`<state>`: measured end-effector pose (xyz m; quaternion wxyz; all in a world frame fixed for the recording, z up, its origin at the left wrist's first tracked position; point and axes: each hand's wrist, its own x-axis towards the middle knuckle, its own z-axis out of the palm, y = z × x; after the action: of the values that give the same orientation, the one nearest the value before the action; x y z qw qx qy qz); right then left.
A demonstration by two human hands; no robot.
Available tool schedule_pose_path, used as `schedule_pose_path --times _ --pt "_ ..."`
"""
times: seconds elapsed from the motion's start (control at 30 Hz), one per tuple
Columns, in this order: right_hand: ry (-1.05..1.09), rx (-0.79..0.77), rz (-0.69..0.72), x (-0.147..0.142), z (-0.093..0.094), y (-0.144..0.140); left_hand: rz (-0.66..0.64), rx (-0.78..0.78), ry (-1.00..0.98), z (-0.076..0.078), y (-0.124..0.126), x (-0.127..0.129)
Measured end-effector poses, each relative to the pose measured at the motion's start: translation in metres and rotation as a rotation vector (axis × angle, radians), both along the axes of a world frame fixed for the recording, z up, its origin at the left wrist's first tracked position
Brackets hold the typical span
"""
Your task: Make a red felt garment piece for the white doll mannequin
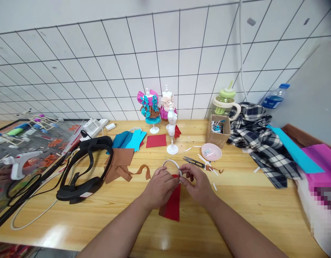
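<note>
A thin white ring that looks like a roll of tape (171,161) stands between my two hands above the table. My left hand (161,186) is closed around its left and lower side. On the right, my right hand (194,179) pinches the ring's edge with thumb and forefinger. A red piece of cloth (174,205) hangs or lies just under my hands, with a brown piece (163,210) along its left side. My fingers hide its upper part. Thread snips (194,162) lie beyond my right hand, beside several white paper strips (214,186).
Small dress forms (172,125) stand at the back, two dressed in cloth. To the right are a pink dish (211,152), a cardboard box (218,130) and a checked cloth (267,143). Leftward lie brown cloth (119,161), a black headset strap (85,168) and a glue gun (22,163).
</note>
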<state>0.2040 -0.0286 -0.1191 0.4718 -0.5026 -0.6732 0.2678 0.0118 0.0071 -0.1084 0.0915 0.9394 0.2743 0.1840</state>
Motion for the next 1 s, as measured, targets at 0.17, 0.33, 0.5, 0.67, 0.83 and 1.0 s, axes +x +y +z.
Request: schedule_pose_path --times 0.17,0.33,0.5,0.67,0.83,1.0 --pt "-0.007 -0.045 0.008 0.005 0.003 0.002 -0.011 -0.02 0.025 0.001 -0.002 0.002" --pt "0.04 -0.099 0.028 0.007 0.001 0.006 -0.016 -0.007 0.028 0.0 -0.001 0.002" --pt "0.112 -0.085 -0.026 0.005 -0.002 0.007 0.021 -0.042 -0.008 -0.004 0.002 -0.001" --pt "0.037 -0.08 -0.087 0.006 -0.002 0.008 0.06 -0.062 -0.027 -0.005 0.002 -0.001" --pt "-0.004 0.034 -0.159 0.013 0.001 0.011 0.185 -0.105 -0.054 -0.002 0.005 -0.001" --pt "-0.044 0.072 -0.184 0.012 0.005 0.01 0.225 -0.123 -0.122 0.0 0.008 -0.004"
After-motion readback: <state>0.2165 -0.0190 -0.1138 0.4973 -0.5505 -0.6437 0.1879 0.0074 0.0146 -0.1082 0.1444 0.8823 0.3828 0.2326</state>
